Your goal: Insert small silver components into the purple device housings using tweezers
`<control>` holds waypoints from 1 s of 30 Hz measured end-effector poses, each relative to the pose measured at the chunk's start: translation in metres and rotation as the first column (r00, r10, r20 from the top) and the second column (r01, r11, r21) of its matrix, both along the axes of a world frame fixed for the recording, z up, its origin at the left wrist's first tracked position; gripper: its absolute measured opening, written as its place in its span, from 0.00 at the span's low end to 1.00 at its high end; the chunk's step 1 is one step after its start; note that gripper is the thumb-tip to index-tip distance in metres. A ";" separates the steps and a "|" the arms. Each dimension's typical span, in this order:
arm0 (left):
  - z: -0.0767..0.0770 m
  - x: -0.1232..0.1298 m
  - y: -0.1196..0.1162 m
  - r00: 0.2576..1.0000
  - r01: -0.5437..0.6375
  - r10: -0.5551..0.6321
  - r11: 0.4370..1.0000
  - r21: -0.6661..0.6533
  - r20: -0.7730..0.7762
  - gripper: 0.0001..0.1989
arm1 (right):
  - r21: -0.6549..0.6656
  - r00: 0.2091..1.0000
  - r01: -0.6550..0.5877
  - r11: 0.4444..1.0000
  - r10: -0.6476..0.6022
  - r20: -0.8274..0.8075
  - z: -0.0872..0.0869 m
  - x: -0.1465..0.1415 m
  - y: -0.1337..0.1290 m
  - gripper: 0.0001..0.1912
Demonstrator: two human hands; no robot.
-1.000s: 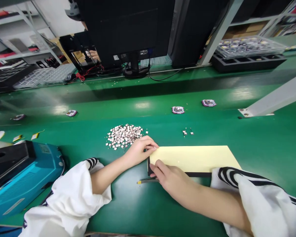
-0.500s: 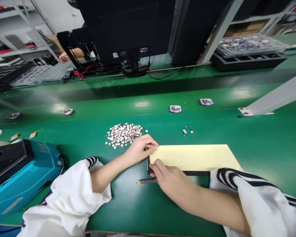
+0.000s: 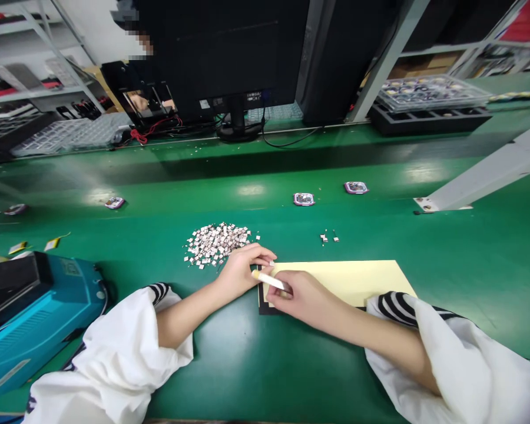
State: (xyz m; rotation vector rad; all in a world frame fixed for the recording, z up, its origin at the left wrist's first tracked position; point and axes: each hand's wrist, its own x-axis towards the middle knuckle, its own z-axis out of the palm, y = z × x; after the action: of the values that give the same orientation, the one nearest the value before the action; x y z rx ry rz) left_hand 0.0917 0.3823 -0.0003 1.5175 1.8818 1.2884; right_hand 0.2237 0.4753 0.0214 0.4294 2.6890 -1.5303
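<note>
Now the right grip [image 3: 307,299] is pressed together, pinching a slim pale stylus [image 3: 269,281] above a cream sheet [image 3: 335,280] on a black board [image 3: 261,307]. The stylus's tip sits by the left grip [image 3: 244,273], loosely curled at the sheet's corner. Beyond lies a heap of tiny metal chips [image 3: 214,244] on the green counter [image 3: 265,377].

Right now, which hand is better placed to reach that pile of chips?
Left, probably: the left hand sits beside the pile of small chips, while the right hand holds a white stick over the cream sheet.
</note>
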 end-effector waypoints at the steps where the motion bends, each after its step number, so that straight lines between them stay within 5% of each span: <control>1: 0.001 0.001 -0.001 0.997 -0.046 0.049 0.998 0.046 -0.058 0.07 | -0.059 0.999 0.034 0.998 -0.035 -0.019 0.000 -0.002 0.006 0.05; 5: 0.007 0.005 -0.004 0.961 -0.118 0.168 0.968 0.222 -0.221 0.05 | -0.282 0.971 0.192 0.940 -0.224 -0.085 -0.003 -0.008 0.022 0.11; 12: 0.009 0.009 -0.006 0.932 -0.129 0.219 0.946 0.298 -0.290 0.06 | -0.528 0.935 0.232 0.817 -0.337 -0.110 -0.009 -0.012 0.016 0.10; 30: 0.012 0.015 -0.005 0.894 -0.164 0.251 0.954 0.250 -0.372 0.03 | -0.615 0.921 0.223 0.756 -0.370 -0.121 -0.009 -0.014 0.012 0.08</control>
State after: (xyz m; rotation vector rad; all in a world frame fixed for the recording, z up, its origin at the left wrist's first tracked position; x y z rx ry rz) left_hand 0.1069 0.3770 0.0112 1.8458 2.2770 1.3916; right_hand 0.2093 0.4873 0.0127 0.7009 2.1516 -2.5387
